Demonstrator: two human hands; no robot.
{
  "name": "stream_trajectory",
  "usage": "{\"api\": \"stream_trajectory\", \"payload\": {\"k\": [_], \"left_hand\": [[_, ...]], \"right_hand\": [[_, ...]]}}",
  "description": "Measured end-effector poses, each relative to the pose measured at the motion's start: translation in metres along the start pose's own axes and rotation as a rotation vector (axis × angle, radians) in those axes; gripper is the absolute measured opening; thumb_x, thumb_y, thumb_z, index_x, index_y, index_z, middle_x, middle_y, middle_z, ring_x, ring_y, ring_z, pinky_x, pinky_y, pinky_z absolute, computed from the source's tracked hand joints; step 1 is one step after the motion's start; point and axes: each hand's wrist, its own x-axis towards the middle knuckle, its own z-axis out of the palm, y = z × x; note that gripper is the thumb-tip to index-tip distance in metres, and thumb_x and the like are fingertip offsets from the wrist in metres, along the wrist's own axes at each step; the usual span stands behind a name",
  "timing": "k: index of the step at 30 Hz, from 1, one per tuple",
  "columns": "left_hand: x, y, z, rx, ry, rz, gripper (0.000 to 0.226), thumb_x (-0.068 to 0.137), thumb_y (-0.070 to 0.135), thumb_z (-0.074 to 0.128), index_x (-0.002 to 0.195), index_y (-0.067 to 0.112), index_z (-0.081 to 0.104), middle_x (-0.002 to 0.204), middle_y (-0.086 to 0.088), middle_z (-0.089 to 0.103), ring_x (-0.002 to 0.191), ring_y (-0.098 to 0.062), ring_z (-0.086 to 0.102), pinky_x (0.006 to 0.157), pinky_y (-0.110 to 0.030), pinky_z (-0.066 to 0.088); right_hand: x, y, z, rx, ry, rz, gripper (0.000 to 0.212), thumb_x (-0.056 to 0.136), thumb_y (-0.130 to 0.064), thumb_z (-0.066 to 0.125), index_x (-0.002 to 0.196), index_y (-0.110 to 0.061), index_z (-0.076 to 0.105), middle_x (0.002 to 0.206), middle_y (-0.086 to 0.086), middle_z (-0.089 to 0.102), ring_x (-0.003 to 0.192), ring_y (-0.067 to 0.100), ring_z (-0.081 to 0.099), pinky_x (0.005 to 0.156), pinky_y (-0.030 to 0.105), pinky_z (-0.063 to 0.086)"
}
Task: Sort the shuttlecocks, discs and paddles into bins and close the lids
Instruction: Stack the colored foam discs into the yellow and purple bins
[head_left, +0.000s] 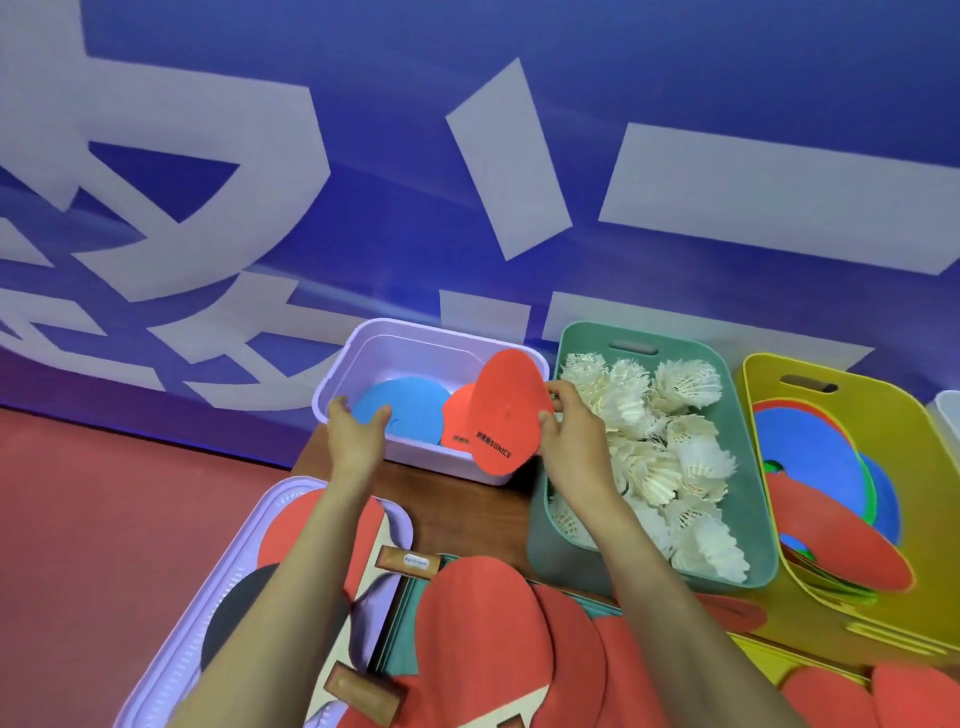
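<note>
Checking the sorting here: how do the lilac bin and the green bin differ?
The lilac bin holds only a few flat discs, the green bin a heap of white shuttlecocks. The left hand touches the lilac bin's rim and the right hand holds a red disc at it; neither grips the green bin. Both stand open, lids off.

Lilac bin (415, 328), blue disc (405, 405) inside it, red disc (506, 415) with black lettering above it, green bin (753, 530) right of it, white shuttlecocks (649, 467), yellow bin (883, 415) further right
</note>
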Motion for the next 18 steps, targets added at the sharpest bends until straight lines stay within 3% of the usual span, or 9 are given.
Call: {"api": "stream_trajectory", "payload": {"k": [3, 6, 8, 12, 18], "left_hand": [[-0.016, -0.011, -0.008, 0.092, 0.0, 0.112, 0.042, 0.087, 0.012, 0.063, 0.126, 0.006, 0.051, 0.129, -0.016, 0.053, 0.12, -0.031, 0.048, 0.098, -0.04, 0.038], [-0.033, -0.026, -0.015, 0.06, 0.001, 0.182, 0.033, 0.085, 0.005, 0.059, 0.117, 0.01, 0.056, 0.12, -0.012, 0.056, 0.112, -0.03, 0.053, 0.098, -0.045, 0.043], [-0.048, -0.033, -0.014, 0.074, -0.032, 0.227, 0.032, 0.086, 0.003, 0.057, 0.116, 0.011, 0.056, 0.119, -0.008, 0.054, 0.111, -0.026, 0.052, 0.098, -0.044, 0.043], [-0.07, -0.048, -0.01, 0.113, -0.08, 0.207, 0.032, 0.086, 0.003, 0.059, 0.117, 0.008, 0.055, 0.119, -0.007, 0.052, 0.104, -0.019, 0.05, 0.087, -0.027, 0.04], [-0.105, -0.068, -0.006, 0.126, -0.163, 0.122, 0.029, 0.084, 0.002, 0.06, 0.108, 0.016, 0.058, 0.112, -0.005, 0.057, 0.103, -0.02, 0.054, 0.089, -0.031, 0.043]], "right_hand": [[0.009, -0.005, 0.007, -0.009, -0.001, -0.008, 0.031, 0.094, -0.003, 0.043, 0.122, -0.012, 0.052, 0.105, 0.01, 0.063, 0.094, 0.026, 0.058, 0.072, 0.029, 0.041], [0.031, -0.01, 0.02, 0.037, -0.025, 0.058, 0.032, 0.095, -0.004, 0.043, 0.125, -0.011, 0.05, 0.103, 0.007, 0.061, 0.091, 0.024, 0.058, 0.079, 0.033, 0.047], [0.045, -0.011, 0.031, 0.065, -0.087, 0.143, 0.036, 0.095, -0.005, 0.043, 0.131, -0.009, 0.044, 0.118, 0.012, 0.06, 0.103, 0.031, 0.058, 0.09, 0.04, 0.047], [0.039, -0.012, 0.046, -0.152, -0.228, 0.136, 0.055, 0.096, -0.008, 0.043, 0.146, -0.004, 0.02, 0.149, 0.016, 0.029, 0.133, 0.031, 0.035, 0.105, 0.035, 0.03], [-0.004, -0.006, 0.035, -0.18, -0.3, -0.077, 0.039, 0.092, -0.01, 0.05, 0.131, -0.009, 0.046, 0.135, 0.011, 0.044, 0.123, 0.025, 0.044, 0.097, 0.028, 0.031]]}}
